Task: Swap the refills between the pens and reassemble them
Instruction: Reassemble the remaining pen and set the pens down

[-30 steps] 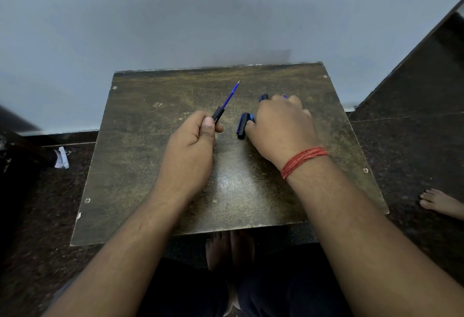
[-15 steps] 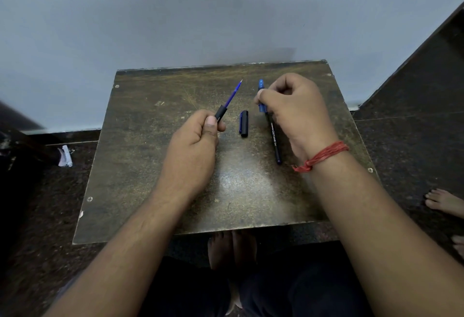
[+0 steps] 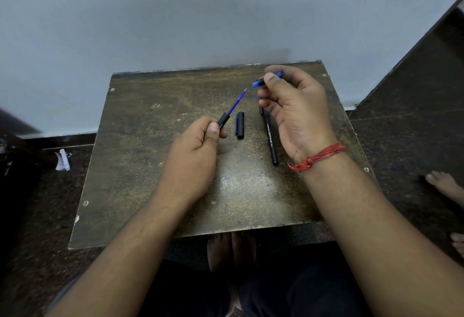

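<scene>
My left hand point(image 3: 194, 158) grips a black pen barrel point(image 3: 223, 120) with a blue refill point(image 3: 236, 102) sticking out of it, tip pointing up and right. Between thumb and fingers, my right hand point(image 3: 296, 113) pinches a small blue pen piece point(image 3: 261, 81) above the board. A second black pen point(image 3: 271, 140) with white lettering lies on the wooden board point(image 3: 155, 166) under the right hand, its upper end hidden by the fingers. A black cap with a blue clip point(image 3: 240, 125) lies between the two hands.
The board sits low on a dark stone floor, its far edge against a pale wall. A scrap of white paper point(image 3: 62, 160) lies on the floor at the left. Bare feet point(image 3: 231, 251) show below the board's near edge, another person's foot point(image 3: 444, 186) at the right.
My right hand has lifted off the board and turned palm-up, bringing the small blue piece up with it. The second pen and cap are now uncovered. The left hand has kept still.
</scene>
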### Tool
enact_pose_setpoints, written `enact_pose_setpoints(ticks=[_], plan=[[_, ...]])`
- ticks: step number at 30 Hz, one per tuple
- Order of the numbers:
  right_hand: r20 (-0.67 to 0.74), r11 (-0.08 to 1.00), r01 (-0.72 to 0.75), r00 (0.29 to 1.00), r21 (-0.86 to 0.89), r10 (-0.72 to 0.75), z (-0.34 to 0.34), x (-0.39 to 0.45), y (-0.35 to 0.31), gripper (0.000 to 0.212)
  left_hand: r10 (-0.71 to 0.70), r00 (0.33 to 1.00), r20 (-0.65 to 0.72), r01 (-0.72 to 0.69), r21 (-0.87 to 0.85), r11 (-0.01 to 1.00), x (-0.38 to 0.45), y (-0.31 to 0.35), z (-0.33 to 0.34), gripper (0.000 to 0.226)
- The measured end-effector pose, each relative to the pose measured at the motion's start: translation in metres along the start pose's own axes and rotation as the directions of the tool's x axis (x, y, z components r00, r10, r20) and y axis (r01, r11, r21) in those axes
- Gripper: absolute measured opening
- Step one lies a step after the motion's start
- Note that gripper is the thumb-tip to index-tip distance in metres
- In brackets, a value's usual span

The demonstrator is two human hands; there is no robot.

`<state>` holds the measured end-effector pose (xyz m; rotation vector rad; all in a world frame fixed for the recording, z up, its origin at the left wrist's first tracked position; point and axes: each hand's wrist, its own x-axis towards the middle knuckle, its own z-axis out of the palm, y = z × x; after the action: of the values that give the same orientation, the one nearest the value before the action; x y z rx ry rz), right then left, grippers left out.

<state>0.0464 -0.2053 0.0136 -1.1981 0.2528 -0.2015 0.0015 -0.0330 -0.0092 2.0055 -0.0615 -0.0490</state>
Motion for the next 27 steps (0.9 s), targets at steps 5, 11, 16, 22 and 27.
enact_pose_setpoints(ticks=[5,11,16,22,27], plan=[[0.041,0.995,0.067,0.997,-0.068,-0.065,-0.002,0.000,0.001,0.014,0.008,1.000,0.024,-0.009,0.012,1.000,-0.001,0.000,0.001,0.028],[0.057,0.986,0.096,0.994,-0.138,-0.089,-0.001,0.000,0.002,0.016,0.020,0.999,0.025,-0.021,0.030,0.999,-0.002,0.002,0.000,0.027],[0.095,0.976,0.108,0.991,-0.189,-0.091,-0.001,-0.001,0.003,0.019,0.020,1.000,0.024,-0.021,0.046,0.999,-0.002,0.004,0.000,0.027],[0.215,0.954,0.106,0.976,-0.280,-0.045,0.003,-0.006,0.005,0.024,0.009,1.000,0.015,-0.010,0.044,0.999,-0.003,0.005,0.000,0.027],[0.300,0.948,0.104,0.954,-0.302,-0.009,0.007,-0.011,0.006,0.030,-0.003,1.000,0.004,0.003,0.012,1.000,-0.003,0.006,-0.001,0.028]])
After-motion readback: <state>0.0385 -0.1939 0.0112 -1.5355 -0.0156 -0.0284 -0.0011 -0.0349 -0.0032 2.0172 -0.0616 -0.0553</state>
